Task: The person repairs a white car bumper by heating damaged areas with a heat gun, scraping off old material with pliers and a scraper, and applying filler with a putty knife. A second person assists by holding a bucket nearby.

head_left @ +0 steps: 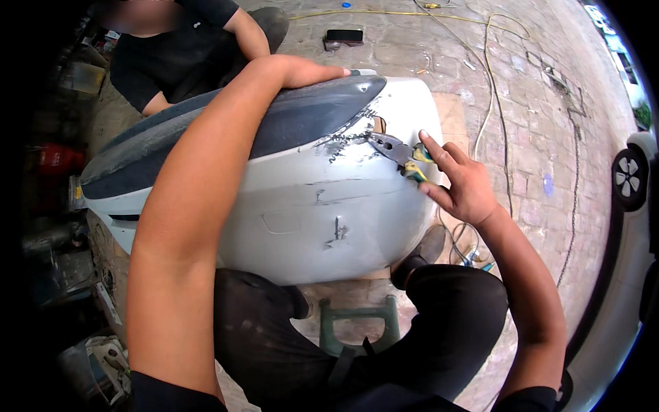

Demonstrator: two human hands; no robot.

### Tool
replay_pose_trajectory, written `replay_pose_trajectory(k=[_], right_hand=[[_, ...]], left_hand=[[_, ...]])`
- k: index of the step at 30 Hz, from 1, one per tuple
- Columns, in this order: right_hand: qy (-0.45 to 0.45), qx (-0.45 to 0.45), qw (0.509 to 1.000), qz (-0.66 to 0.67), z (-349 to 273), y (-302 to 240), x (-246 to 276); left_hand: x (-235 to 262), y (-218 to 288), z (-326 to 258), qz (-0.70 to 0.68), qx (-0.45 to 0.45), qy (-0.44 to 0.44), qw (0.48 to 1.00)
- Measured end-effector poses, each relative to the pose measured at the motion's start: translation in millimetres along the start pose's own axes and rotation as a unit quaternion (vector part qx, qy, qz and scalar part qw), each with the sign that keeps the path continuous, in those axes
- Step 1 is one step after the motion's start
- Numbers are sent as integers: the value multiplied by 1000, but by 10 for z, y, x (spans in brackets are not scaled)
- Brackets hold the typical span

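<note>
The right hand (461,184) grips the handles of a pair of pliers (398,152), fingers curled round the yellow-and-green grips with the forefinger stretched out along them. The pliers' nose points left and touches the cracked, scratched patch near the upper edge of a white bumper (322,213). A short row of dark marks runs along the crack just left of the nose.

The left hand (305,70) lies flat over the top of the bumper, fingers pressed together and draped across its far edge, with the forearm running down over the dark panel (302,117) that caps the bumper. That hand holds nothing; it only rests on the part.

The bumper sits across the person's lap, above the knees in dark trousers. Its white face carries several scuffs, and a small dark mark shows lower down. Below it, between the legs, a green stool (357,323) stands on the paved floor (522,103).

Beyond the bumper another person (185,48) in a black shirt crouches at the upper left. A phone (343,36) lies on the paving behind, and a yellow cable (489,82) trails across the bricks to the right. A car wheel (629,177) shows at the right rim.
</note>
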State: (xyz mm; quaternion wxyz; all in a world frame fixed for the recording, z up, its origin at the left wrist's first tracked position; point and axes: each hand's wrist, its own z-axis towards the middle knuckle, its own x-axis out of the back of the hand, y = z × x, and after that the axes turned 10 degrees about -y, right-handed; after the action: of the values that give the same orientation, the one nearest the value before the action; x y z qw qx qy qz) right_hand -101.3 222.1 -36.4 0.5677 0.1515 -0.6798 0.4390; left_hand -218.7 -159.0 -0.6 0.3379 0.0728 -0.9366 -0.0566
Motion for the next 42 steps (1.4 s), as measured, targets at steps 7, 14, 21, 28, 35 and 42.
replay_pose_trajectory(k=[7, 14, 21, 28, 35, 42], right_hand=[[11, -28, 998, -57, -5, -139, -56], [-11, -42, 997, -61, 43, -230, -34], [-59, -83, 992, -71, 106, -268, -41], [-118, -117, 983, -81, 151, -325, 31], [-87, -74, 991, -63, 132, -217, 43], [6, -102, 986, 136, -286, -39, -100]], left_hand=[[2, 58, -48, -2, 8, -2, 1000], [-5, 33, -12, 4, 6, 2, 1000], [3, 29, -3, -2, -12, -3, 1000], [25, 55, -54, 11, -31, -9, 999], [3, 47, 1, -8, -25, -14, 1000], [39, 180, -408, -36, -88, 50, 994]])
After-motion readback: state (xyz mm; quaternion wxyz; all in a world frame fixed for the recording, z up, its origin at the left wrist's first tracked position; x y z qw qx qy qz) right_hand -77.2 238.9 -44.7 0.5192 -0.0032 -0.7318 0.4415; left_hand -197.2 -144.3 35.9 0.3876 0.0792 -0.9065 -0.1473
